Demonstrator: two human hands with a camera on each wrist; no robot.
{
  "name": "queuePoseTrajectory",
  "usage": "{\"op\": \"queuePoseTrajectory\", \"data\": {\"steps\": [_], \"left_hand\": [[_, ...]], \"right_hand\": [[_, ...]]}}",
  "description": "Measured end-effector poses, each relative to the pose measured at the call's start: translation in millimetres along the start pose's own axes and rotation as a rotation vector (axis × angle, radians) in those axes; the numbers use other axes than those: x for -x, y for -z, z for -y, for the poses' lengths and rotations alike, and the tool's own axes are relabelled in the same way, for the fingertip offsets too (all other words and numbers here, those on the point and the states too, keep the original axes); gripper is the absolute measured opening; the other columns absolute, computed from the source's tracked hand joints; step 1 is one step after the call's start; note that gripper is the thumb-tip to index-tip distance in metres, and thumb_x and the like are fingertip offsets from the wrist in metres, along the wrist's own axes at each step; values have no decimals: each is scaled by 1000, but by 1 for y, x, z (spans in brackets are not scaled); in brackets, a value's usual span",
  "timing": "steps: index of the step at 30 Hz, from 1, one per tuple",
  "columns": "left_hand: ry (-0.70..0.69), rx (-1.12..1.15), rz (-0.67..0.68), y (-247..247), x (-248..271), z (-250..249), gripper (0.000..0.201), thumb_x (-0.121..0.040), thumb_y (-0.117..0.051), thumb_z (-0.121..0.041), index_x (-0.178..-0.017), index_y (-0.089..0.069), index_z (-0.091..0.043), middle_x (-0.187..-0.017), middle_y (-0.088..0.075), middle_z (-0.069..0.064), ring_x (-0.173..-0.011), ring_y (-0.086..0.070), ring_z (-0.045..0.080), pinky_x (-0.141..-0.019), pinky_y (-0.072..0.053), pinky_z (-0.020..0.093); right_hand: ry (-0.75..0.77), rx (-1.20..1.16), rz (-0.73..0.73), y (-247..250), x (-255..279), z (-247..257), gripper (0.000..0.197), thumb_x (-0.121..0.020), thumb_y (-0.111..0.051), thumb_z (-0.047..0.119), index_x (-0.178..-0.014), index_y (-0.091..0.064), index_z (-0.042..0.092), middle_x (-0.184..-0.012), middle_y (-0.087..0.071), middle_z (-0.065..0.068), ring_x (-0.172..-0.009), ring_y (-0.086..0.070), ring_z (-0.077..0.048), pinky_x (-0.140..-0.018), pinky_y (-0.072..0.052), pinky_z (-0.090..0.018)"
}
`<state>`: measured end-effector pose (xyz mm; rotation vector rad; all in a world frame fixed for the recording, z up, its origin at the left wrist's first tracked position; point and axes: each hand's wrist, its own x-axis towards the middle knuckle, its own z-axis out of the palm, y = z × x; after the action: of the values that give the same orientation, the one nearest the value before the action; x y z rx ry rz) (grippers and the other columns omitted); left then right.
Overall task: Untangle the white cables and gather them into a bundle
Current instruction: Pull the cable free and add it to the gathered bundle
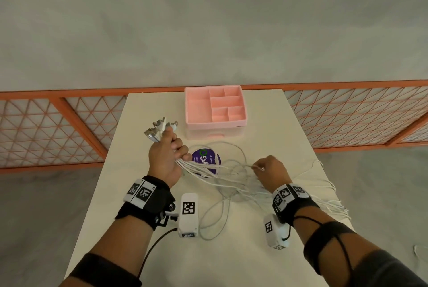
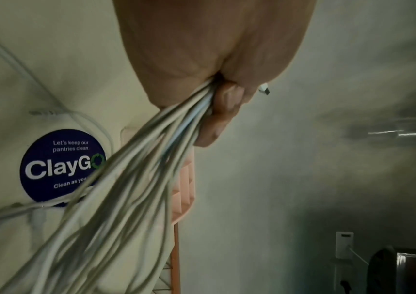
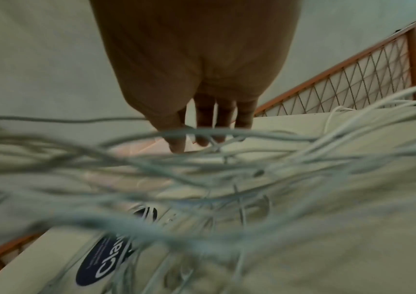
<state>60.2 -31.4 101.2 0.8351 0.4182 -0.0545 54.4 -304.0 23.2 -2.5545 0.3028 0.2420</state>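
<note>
At centre frame of the head view, our left hand [image 1: 165, 156] gripped the white cables [image 1: 234, 179] just below their plugs, while our right hand [image 1: 271, 172] pinched one strand mid-tangle. We judged it best to comb rightward slowly, easing snags over the table [image 1: 266, 133].

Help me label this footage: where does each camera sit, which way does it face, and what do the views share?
Head: worn on the head, looking down at the white table; both forearms, left hand, right hand.
Left wrist: looks along the left hand gripping the white cables.
Right wrist: looks along the right hand's fingers into the tangled cables.
Shared: all three show the cables and purple sticker.
</note>
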Motion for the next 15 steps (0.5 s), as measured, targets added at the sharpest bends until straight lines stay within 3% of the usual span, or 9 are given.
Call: {"op": "queuePoseTrajectory", "data": {"steps": [2,4,7,10,12,15], "left_hand": [[30,-86,26,2,1,4,38,-103,-51,-36,-70,-45,-19,-54,-31,-6,-41,-26,8,-41,-30,21],[60,-185,44,2,3,11,36,-102,-54,-35,-71,-46,-19,-55,-31,-6,-41,-26,8,-40,-27,21],[76,-339,75,0,8,22,28,-98,-63,-29,-75,-50,-19,-56,-28,-5,-43,-24,9,-41,-24,21],[81,-431,111,-4,10,29,28,-95,-68,-22,-75,-49,-15,-55,-23,-6,-45,-22,10,-41,-22,21],[85,-432,108,-8,11,29,23,-94,-69,-21,-81,-52,-11,-56,-23,-6,-45,-22,10,-41,-22,21],[71,-389,83,-11,12,24,20,-94,-69,-21,-81,-55,-14,-60,-26,-3,-45,-22,9,-42,-21,21]], "right_hand": [[-33,30,-96,9,-3,1,19,-92,-65,36,-96,-76,21,-98,-53,-6,-99,-54,-29,-83,-44,-32],[-7,-147,-124,27,-5,16,21,-89,-68,38,-91,-76,19,-95,-62,-9,-89,-58,-23,-82,-47,-32],[148,-516,-4,58,3,55,14,-90,-68,20,-79,-75,15,-69,-69,-8,-59,-61,-16,-63,-52,-32],[261,-892,107,78,13,94,29,-91,-48,-9,-94,-74,4,-80,-70,-14,-71,-66,-24,-64,-54,-32],[289,-1100,182,87,20,114,34,-85,-41,-9,-95,-73,-1,-83,-67,-19,-73,-65,-31,-67,-54,-36],[355,-1075,187,90,27,130,16,-91,-55,0,-88,-71,-2,-77,-63,-18,-62,-61,-28,-58,-51,-32]]}}
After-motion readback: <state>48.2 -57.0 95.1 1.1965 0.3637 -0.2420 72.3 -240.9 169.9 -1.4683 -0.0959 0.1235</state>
